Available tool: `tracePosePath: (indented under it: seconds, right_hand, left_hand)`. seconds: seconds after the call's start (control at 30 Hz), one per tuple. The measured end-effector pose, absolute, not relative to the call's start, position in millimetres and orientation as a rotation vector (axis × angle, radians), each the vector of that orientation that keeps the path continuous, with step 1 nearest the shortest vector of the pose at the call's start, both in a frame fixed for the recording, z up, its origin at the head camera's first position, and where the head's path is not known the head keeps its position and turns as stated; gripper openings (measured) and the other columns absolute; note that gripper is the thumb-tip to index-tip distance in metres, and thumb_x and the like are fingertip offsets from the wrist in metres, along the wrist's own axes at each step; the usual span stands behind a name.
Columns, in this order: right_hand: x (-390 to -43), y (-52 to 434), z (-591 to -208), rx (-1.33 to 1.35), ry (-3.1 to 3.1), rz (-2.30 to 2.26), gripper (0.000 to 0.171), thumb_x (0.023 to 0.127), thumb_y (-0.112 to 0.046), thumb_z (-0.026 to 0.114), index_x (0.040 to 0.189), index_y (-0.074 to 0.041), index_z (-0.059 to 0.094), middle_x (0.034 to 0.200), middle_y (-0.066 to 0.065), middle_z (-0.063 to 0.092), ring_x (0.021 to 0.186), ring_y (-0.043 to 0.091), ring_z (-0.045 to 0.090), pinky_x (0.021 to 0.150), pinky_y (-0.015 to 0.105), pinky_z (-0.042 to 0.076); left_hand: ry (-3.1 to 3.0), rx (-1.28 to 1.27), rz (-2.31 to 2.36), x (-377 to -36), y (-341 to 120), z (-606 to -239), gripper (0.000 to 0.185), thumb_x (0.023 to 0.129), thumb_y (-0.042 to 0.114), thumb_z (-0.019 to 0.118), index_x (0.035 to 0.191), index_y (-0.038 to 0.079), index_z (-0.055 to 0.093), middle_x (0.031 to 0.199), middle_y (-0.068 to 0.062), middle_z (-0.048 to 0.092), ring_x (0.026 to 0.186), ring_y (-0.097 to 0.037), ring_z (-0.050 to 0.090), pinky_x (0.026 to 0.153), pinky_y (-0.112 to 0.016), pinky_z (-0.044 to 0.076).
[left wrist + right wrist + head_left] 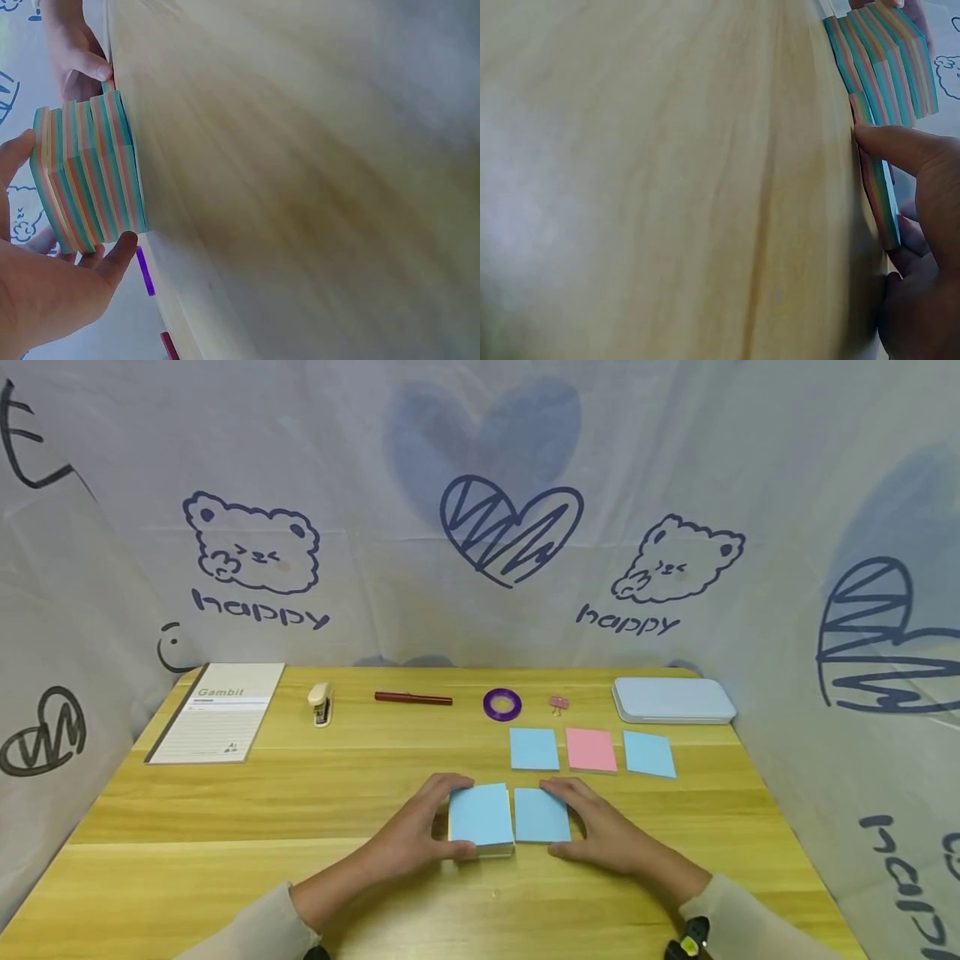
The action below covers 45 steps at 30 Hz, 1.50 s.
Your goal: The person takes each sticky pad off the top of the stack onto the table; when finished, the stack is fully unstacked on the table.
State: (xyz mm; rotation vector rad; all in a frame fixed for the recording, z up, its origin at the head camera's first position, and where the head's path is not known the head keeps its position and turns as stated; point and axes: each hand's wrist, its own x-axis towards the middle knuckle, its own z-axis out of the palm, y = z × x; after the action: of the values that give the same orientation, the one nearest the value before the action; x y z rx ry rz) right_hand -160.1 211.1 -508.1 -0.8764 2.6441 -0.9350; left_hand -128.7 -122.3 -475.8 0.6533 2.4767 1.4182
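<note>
— Report, left to right. What lies along the far edge of the wooden table [225, 810]?

— A cream lined notepad with a dark spine [217, 712], a small beige stapler [321, 702], a dark red pen [413, 698] lying crosswise, a purple ring of tape [502, 704], a small pink binder clip [558, 702], and a pale blue flat tin case [672, 700]. Nearer than those, three thin sticky-note pads sit in a row: blue [534, 748], pink [591, 750], blue [648, 754].

— And the hands?

— Both are at the near middle. The left hand [408, 835] grips the thick blue-topped block of multicoloured sticky notes [480, 815]: thumb on the near edge, fingers curled over the far edge. The left wrist view confirms it, with the striped side of the block [90, 172] between thumb and fingers.

— The right?

— The right hand [603, 831] holds the thinner blue-topped pad [542, 815], thumb at its near corner, fingers round the far right side. The right wrist view shows a fingertip [870, 139] pressed to the pad's edge [877, 191], which lies flat on the wood.

— How do the two stacks lie?

— Side by side, just apart or barely touching at the inner edges; I cannot tell which. Each long axis runs away from the person. The thick block is directly under the left hand, the thin pad under the right; neither hand crosses over. Both forearms come in low from the near edge, wrists angled inward.
</note>
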Motion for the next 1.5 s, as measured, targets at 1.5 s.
tracePosePath:
  seconds: [1.5]
  right_hand:
    - [-155.7, 132.9, -452.7, -1.071, 2.494, -0.951, 0.088, 0.087, -0.047, 0.081, 0.158, -0.013, 0.041, 0.159, 0.001, 0.043, 0.143, 0.027, 0.045, 0.112, 0.051, 0.045]
  left_hand:
    - [2.453, 0.695, 1.399, -131.9, -125.4, -479.1, 0.087, 0.082, 0.018, 0.089, 0.153, 0.008, 0.041, 0.146, -0.014, 0.048, 0.135, -0.037, 0.049, 0.113, -0.06, 0.041]
